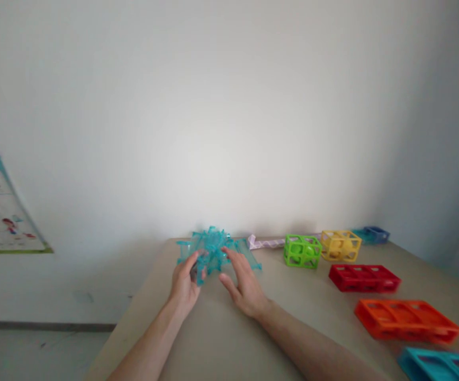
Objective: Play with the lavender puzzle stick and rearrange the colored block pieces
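A pile of translucent teal plastic pieces (213,241) lies on the table near the wall; the pieces overlap, so single shapes are hard to make out. On its near left side, my left hand (185,283) is closed round a teal plastic piece (200,276) that stands upright between thumb and fingers. Something dark shows in that palm, too unclear to name. My right hand (247,288) is at the pile's near right side, thumb and fingers apart, with nothing in it. Its fingertips reach to the pile's edge; whether they touch it I cannot tell.
A light strip (269,244) lies along the wall. To the right stand a green frame block (303,252), a yellow one (340,246), a blue one (377,234), a red one (364,279), an orange one (407,320) and a blue-teal one (443,365). A poster (9,211) hangs left.
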The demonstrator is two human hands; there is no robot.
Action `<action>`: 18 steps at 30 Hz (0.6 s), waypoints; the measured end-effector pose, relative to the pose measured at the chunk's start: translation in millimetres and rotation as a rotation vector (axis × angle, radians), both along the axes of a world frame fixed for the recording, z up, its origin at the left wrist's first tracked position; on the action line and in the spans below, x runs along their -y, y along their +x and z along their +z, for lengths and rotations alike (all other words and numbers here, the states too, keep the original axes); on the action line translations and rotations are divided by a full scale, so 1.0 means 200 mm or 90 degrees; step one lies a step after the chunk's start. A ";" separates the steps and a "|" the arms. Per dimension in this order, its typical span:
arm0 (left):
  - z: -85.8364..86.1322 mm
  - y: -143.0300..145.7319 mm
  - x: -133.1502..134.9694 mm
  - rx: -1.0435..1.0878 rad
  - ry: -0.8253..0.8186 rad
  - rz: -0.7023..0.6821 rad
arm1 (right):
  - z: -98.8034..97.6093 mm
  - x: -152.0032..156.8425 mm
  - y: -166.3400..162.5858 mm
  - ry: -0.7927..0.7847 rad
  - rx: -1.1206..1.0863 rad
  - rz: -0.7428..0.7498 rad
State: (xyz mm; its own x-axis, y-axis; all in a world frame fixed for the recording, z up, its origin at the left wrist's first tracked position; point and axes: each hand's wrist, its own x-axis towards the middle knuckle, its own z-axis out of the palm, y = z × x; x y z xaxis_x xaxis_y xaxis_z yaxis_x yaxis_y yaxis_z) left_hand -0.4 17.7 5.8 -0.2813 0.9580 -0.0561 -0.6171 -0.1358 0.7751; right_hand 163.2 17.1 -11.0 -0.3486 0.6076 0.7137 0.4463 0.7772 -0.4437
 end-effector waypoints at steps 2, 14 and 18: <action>-0.01 0.08 0.08 -0.044 -0.026 -0.116 | -0.03 0.04 0.00 -0.052 -0.127 0.001; 0.00 0.17 0.14 -0.280 0.016 -0.177 | -0.04 0.16 0.05 -0.389 -0.408 0.020; -0.01 0.16 0.12 -0.240 0.027 -0.189 | -0.04 0.16 0.04 -0.455 -0.310 0.106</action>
State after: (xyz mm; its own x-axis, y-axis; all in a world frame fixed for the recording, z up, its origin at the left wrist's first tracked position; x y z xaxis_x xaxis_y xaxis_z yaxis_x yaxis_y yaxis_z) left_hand 32.4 -6.9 3.3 0.0116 0.9992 0.0380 -0.3113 -0.0325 0.9498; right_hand 170.8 -14.0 -19.3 -0.2285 0.9341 0.2741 -0.0142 0.2784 -0.9604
